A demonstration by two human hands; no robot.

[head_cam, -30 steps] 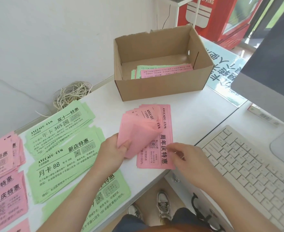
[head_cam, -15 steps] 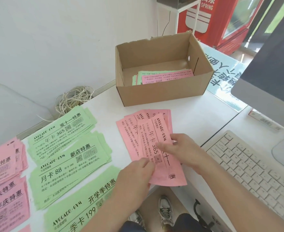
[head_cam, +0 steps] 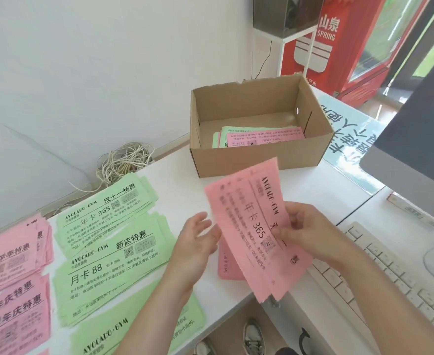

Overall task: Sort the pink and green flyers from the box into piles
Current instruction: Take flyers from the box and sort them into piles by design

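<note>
At the far edge of the surface (head_cam: 182,172), cardboard box (head_cam: 259,160) holds a pink flyer (head_cam: 264,138) atop green flyers (head_cam: 219,136); right hand (head_cam: 310,231) pinches pink stack (head_cam: 246,226); left hand (head_cam: 198,239) relaxed, empty.

**Colour/pattern readout**

Centre pink flyers (head_cam: 251,226): salmon pink, black print, 1 QR square, ruled lines. Green piles (head_cam: 103,208), 3 of them: light green, black print, QR blocks plus grey panel. Pink piles (head_cam: 11,254) at left: same pink, bold black characters. Box (head_cam: 236,160): plain brown cardboard. Flyers in box (head_cam: 264,138): pink over green. Table (head_cam: 313,183): white. Keyboard (head_cam: 390,272): white keys. Cord bundle (head_cam: 123,162): off-white. Cabinet (head_cam: 341,73): red, white lettering and emblem. Sign (head_cam: 349,131): pale blue, dark characters.
</note>
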